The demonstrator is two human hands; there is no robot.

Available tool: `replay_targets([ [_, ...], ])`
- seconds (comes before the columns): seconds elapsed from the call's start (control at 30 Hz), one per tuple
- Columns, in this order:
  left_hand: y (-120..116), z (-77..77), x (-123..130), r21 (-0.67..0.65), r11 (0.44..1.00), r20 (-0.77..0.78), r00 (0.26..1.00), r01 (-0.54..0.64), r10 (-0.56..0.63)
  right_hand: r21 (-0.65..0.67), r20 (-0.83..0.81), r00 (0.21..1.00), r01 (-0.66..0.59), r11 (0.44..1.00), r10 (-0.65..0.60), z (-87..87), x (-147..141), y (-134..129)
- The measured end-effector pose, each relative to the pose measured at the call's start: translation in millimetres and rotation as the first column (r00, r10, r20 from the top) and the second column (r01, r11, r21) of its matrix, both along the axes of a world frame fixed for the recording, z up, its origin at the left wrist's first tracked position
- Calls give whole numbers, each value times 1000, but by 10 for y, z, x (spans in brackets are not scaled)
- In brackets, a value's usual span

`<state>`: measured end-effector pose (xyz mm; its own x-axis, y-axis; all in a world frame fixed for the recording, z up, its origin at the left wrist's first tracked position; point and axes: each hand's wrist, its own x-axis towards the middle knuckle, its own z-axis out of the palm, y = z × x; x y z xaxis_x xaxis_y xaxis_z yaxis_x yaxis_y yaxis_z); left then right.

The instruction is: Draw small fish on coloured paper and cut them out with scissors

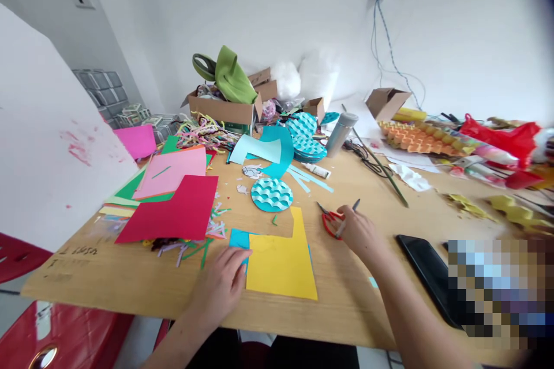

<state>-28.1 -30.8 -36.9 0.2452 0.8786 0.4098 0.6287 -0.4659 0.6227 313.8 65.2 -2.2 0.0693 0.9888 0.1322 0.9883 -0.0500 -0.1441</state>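
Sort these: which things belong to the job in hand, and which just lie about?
Likely in the job:
yellow paper at left hand
blue paper beneath
red-handled scissors near right hand

Seemingly lying about:
black phone
gray bottle
egg tray

The paper is plain yellow; the scissor handles, red; the disc, turquoise (pale wavy bands).
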Motion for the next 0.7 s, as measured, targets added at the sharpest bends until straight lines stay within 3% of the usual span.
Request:
replay_targets([
  [0.13, -20, -50, -14, 14, 1000, 3, 1000, 2, -2, -64, 143, 990, 11, 998, -2, -103, 1, -89],
  [0.3, -23, -20, -9, 24, 1000, 0, 1000, 10, -10, 88, 183, 983, -24, 996, 7, -119, -118, -4],
  [0.4, -26, -13, -9, 38, 999, -16, 1000, 12, -12, 185, 62, 990, -133, 974, 123, -87, -373, 116],
  [0.5, -27, -25, -12, 50, 999, -31, 1000, 7, -6, 198, 0, 973, -225, 954, 230, -77, -718, 244],
  [0.7, -30, -43, -9, 91, 996, -44, 999, 5, -1, 137, -64, 970, -223, 965, 233, -110, -1206, 416],
])
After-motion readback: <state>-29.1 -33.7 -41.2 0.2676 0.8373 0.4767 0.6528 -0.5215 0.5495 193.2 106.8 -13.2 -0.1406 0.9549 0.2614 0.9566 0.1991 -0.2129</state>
